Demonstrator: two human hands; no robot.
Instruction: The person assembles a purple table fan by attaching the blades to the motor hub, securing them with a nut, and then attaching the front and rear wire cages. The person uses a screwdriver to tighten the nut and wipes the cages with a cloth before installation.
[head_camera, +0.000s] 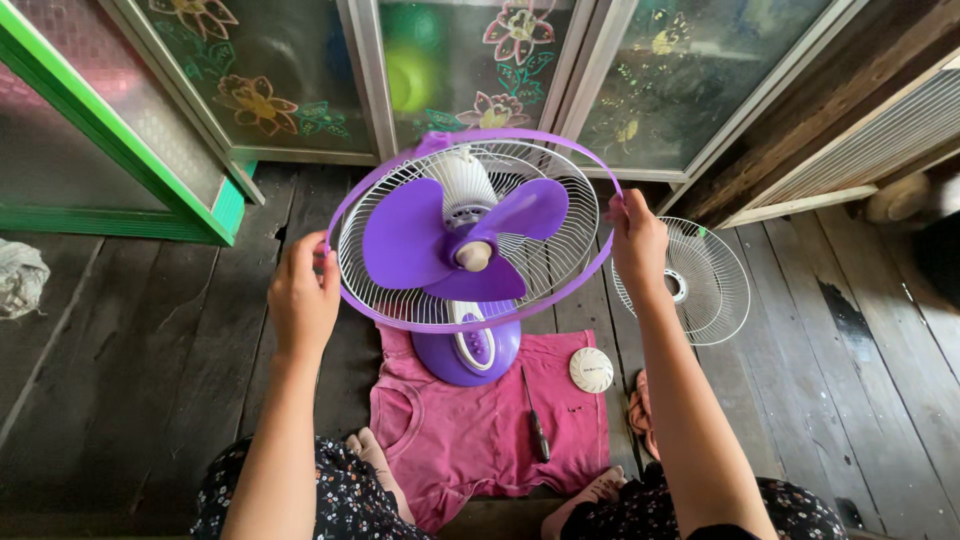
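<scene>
Your left hand (303, 298) grips the near-left edge of the purple ring (478, 140), fingers curled over it, while your right hand (637, 238) pinches the same ring at the right, thumb and fingers closed on the band. Both arms reach forward from your lap, elbows low, wrists raised to the height of the fan (468, 250).

You hold the ring around the rim of the rear guard (560, 270), tilted so its far side stands higher than its near side; whether it is seated on the wire I cannot tell. The purple blades (420, 245) sit on the spindle with their cream cap (473, 256) in place, so the blade work looks done. The front guard (700, 280) lies on the floorboards to the right, well apart from the fan, and its round white badge (591, 369) rests on the pink shirt (480, 430) near the purple base (466, 352), so the front appears not yet closed up. A screwdriver (535, 415) lies on the shirt between base and badge, untouched. Beyond the fan stand glass cabinet doors (470, 60) painted with flowers.
</scene>
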